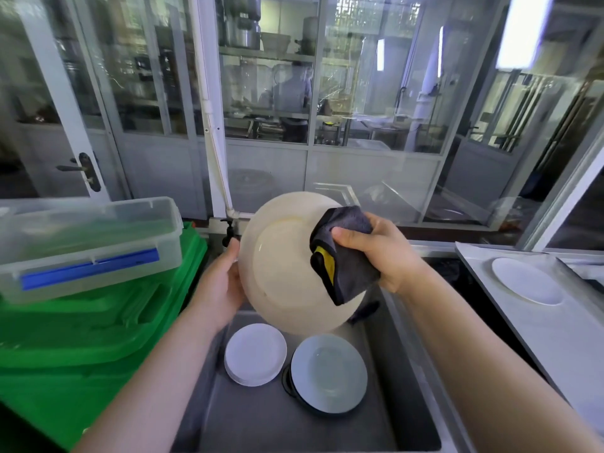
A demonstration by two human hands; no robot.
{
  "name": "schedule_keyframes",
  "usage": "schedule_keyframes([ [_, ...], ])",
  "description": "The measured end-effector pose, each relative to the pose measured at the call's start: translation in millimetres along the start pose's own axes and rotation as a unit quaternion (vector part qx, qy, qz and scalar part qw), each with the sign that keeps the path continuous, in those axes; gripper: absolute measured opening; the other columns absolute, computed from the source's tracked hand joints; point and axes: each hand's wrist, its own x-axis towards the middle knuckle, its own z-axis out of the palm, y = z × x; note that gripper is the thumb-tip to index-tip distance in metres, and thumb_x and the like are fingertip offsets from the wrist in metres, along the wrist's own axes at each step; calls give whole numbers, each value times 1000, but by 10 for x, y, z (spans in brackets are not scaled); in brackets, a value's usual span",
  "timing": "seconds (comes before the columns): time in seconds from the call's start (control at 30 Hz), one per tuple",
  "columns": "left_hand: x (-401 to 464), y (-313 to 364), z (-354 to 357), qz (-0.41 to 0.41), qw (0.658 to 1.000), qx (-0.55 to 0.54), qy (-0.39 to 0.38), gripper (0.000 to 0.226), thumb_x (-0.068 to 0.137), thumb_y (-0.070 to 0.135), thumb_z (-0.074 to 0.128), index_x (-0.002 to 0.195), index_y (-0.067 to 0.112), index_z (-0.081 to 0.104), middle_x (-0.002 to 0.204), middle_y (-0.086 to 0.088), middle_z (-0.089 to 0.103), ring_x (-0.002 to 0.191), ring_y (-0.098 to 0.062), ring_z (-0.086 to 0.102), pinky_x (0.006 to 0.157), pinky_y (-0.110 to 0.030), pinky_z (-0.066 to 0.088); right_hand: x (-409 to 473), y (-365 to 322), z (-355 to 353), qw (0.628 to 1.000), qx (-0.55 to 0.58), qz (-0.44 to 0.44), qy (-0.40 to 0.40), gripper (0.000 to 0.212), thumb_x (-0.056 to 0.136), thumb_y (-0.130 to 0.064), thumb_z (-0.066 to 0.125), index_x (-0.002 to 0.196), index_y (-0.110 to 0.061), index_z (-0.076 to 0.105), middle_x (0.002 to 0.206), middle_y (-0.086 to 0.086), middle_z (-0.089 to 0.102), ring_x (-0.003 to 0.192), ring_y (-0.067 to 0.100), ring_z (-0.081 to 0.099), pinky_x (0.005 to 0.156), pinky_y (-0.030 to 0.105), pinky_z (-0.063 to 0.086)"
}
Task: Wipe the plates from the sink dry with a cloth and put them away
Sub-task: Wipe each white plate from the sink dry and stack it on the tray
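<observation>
A large cream plate [281,263] is held tilted above the steel sink [294,423]. My left hand [222,282] grips its left rim. My right hand [382,253] presses a dark grey cloth [346,259] with a yellow patch against the plate's right side. Down in the sink lie a small stack of white plates [255,354] and, to its right, a pale grey plate [328,372] resting on a dark dish. One white plate [526,281] lies flat on the grey counter [555,338] to the right.
Green plastic crates [81,348] stand left of the sink, with a clear lidded box [88,243] on top. A tap [228,233] and white pipe rise behind the sink. Glass partitions close off the back; a person stands beyond them.
</observation>
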Motion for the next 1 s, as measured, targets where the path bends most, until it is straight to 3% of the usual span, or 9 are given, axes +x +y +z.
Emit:
schedule_keyframes([
  [0.2,84,270,152,85,976,197,33,50,63,46,78,105,21,64,103,0,70,92,-17,66,76,-34,51,-8,-57,-16,998,55,23,5,46,64,-17,75,106,-2,65,98,16,71,90,30,68,87,44,55],
  [0.3,88,306,230,108,961,250,54,50,55,43,79,100,28,62,100,4,69,89,-14,67,78,-35,53,-6,-82,-63,996,77,38,2,44,64,-17,73,105,-2,64,93,14,72,84,27,69,83,40,56],
  [0.4,102,329,255,81,977,194,43,43,55,36,81,91,18,65,88,-3,75,81,-22,69,76,-38,54,-8,-84,-87,995,92,46,-11,40,66,-17,72,102,-2,65,89,13,72,81,26,69,76,37,58],
  [0.53,117,312,267,59,988,136,38,38,53,20,86,82,16,63,80,-4,75,72,-24,69,70,-36,54,-5,-115,-72,994,103,44,9,44,65,-20,72,105,-3,64,93,13,72,87,29,68,84,41,55],
  [0.67,95,269,313,74,992,78,72,37,58,25,84,88,15,64,83,-4,76,73,-23,70,67,-35,54,-1,-179,-30,989,136,37,41,52,67,-21,73,114,-1,61,103,17,69,98,34,65,95,50,50],
  [0.8,52,195,363,78,990,1,118,25,71,23,82,87,16,65,84,-2,76,74,-22,72,65,-36,55,-29,-183,61,976,204,7,80,50,68,-22,73,113,-3,63,105,16,71,98,33,68,87,46,55],
  [0.9,23,174,455,50,983,-84,157,34,73,26,81,101,13,68,98,-5,75,87,-26,71,76,-44,57,-79,-81,215,966,239,-36,94,33,72,-21,72,101,-8,66,95,11,74,86,25,71,74,37,59],
  [1.0,-36,140,608,38,973,-168,150,47,81,30,74,120,7,62,115,-12,70,103,-33,67,91,-52,52,-141,68,411,968,205,-60,128,16,82,-15,73,97,-13,68,98,10,74,94,29,69,82,41,57],
])
